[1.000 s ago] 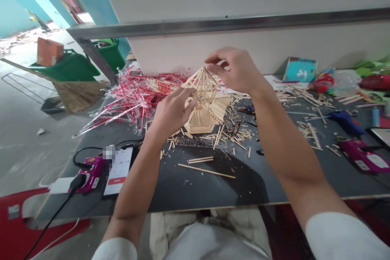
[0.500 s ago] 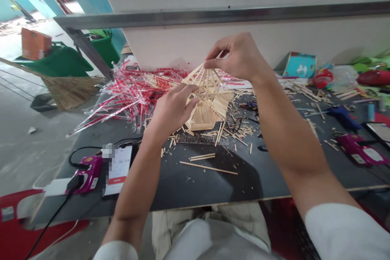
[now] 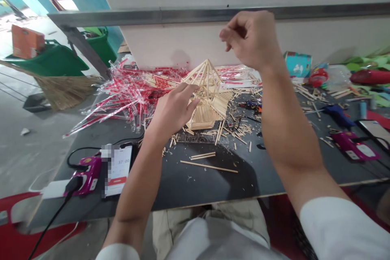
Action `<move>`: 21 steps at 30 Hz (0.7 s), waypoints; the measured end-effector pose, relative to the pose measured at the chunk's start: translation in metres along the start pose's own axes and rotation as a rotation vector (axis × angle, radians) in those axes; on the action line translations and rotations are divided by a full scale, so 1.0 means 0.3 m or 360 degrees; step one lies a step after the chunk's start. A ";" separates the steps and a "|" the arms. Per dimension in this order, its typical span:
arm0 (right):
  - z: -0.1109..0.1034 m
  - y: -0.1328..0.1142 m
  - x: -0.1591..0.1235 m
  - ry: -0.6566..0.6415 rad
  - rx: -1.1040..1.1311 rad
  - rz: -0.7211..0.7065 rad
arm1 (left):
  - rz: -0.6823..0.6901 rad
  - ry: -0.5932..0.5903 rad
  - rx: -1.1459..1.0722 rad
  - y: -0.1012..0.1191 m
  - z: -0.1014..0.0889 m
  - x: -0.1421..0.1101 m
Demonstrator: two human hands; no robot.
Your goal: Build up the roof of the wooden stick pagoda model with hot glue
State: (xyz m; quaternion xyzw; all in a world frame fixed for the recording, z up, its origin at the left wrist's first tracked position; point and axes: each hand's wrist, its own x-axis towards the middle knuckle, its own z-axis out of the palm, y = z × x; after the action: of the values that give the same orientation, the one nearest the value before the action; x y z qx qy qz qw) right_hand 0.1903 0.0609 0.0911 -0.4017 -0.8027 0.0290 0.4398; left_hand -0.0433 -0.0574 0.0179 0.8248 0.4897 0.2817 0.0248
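Note:
A model built of thin wooden sticks (image 3: pixel 202 118) stands on the dark table, with a stepped base and a pointed open frame of sticks on top. My left hand (image 3: pixel 175 107) grips its left side, thumb and fingers on the lower part of the frame; the fingertips are partly lost among the sticks. Up in front of the wall, above and right of the peak, is my right hand (image 3: pixel 251 40). Its fingers are curled in a pinch, and whatever may be between them cannot be made out. Three loose sticks (image 3: pixel 209 166) lie nearer to me.
Red-and-clear plastic wrappers (image 3: pixel 131 93) heap up behind and left. Stick offcuts surround the model, and a clear ruler (image 3: pixel 198 139) lies before it. A phone (image 3: pixel 118 170) and a purple power strip (image 3: pixel 88 174) are at left; a blue glue gun (image 3: pixel 339 114) and another purple strip (image 3: pixel 355 146) at right.
My right hand has left the peak of the stick model and risen up and to the right, fingers still curled. The left hand stays on the model's side.

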 end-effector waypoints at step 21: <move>-0.083 0.137 -0.318 0.0820 0.0748 -0.0077 | -0.0101 0.0052 0.0077 -0.026 0.020 0.018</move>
State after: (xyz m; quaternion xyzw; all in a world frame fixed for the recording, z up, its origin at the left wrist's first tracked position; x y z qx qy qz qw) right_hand 0.2615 0.0171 0.0247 -0.2644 -0.6460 0.1004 0.7090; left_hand -0.0445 -0.0476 0.0127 0.8044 0.5227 0.2822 0.0059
